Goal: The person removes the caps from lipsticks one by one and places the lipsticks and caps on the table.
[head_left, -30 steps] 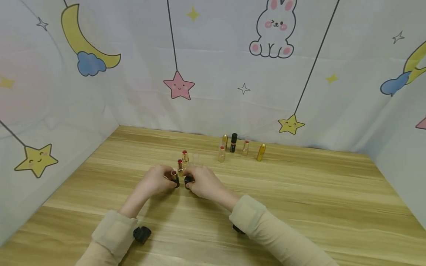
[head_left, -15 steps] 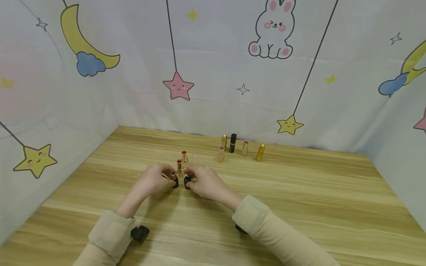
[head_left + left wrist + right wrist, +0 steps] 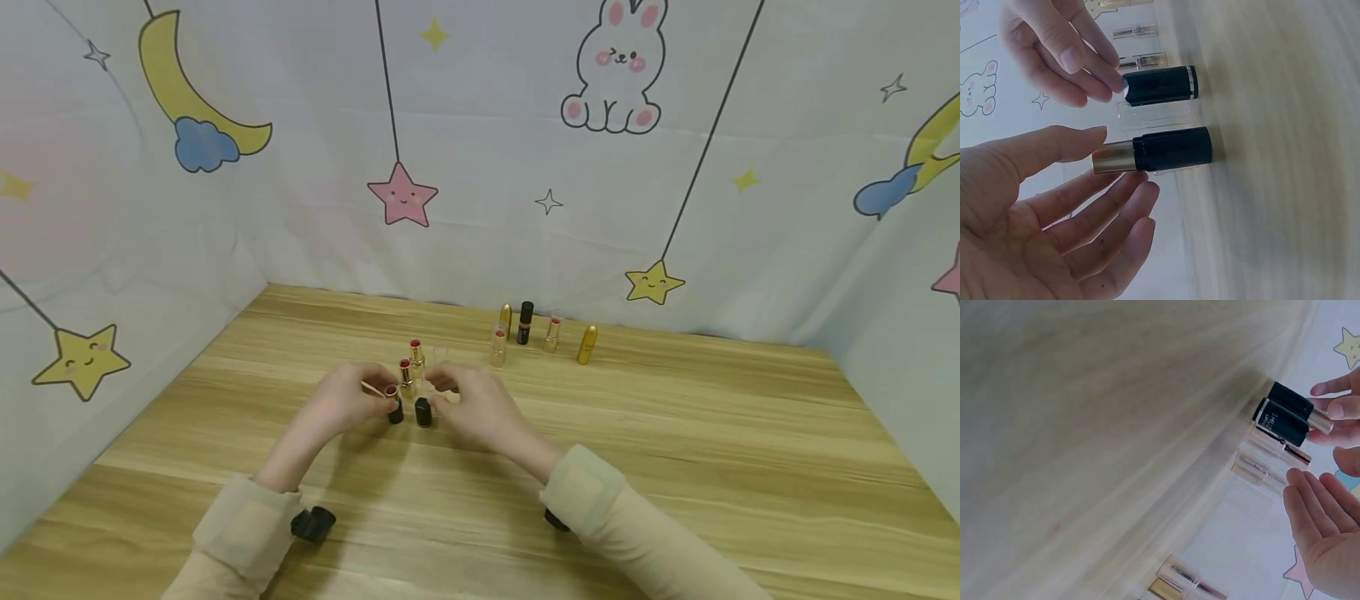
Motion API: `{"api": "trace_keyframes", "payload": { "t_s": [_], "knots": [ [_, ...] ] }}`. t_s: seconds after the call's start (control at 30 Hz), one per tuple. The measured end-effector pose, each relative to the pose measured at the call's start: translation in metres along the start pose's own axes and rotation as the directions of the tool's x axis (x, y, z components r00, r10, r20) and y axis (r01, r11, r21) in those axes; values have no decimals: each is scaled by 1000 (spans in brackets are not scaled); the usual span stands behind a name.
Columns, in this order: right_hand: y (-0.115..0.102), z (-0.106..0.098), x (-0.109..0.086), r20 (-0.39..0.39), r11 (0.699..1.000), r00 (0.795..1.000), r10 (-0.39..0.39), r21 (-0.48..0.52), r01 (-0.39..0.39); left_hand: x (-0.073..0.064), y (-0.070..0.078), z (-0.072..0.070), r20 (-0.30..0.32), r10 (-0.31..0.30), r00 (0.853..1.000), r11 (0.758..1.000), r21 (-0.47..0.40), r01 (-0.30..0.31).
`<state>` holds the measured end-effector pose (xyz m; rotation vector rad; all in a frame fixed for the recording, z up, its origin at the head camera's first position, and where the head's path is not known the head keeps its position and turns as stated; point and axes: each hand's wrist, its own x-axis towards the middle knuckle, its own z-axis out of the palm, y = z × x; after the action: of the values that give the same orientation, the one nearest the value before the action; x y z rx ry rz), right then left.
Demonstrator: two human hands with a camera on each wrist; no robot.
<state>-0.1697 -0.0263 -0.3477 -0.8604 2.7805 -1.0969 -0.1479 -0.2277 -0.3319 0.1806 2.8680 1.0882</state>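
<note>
In the head view my left hand (image 3: 341, 404) is at an uncapped lipstick (image 3: 394, 410) that stands upright on the table, with a black base and gold tube. The left wrist view shows my thumb and index finger lightly pinching its gold tube (image 3: 1114, 157), the other fingers loose. Just right of the lipstick a black cap (image 3: 423, 412) stands upright. My right hand (image 3: 480, 408) hovers beside and above the cap, fingers parted and holding nothing. Behind them stand two gold lipsticks with red tips, the nearer (image 3: 407, 379) and the farther (image 3: 417, 354).
Toward the back right stand a pink-tipped lipstick (image 3: 498, 346), a black lipstick (image 3: 526, 323), a clear-capped red one (image 3: 553, 335) and a gold bullet-shaped tube (image 3: 588, 344). Another gold tube (image 3: 506, 318) is partly hidden. A patterned curtain (image 3: 480, 233) hangs behind the wooden table (image 3: 712, 467).
My right hand has let go of the black cap and drawn up and right from it. The left thumb has slid slightly higher on the lipstick, which stays in place.
</note>
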Motion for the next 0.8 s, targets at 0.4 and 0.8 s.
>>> {"api": "trace_keyframes", "payload": {
  "t_s": [0.4, 0.8],
  "knots": [
    [13, -14, 0, -103, 996, 994, 25, 88, -16, -2, 11, -6, -39, -37, 999, 999, 7, 37],
    [28, -30, -1, -228, 987, 971, 74, 156, -38, 1, 26, -6, -78, -37, 996, 999, 6, 38]
  ]
}}
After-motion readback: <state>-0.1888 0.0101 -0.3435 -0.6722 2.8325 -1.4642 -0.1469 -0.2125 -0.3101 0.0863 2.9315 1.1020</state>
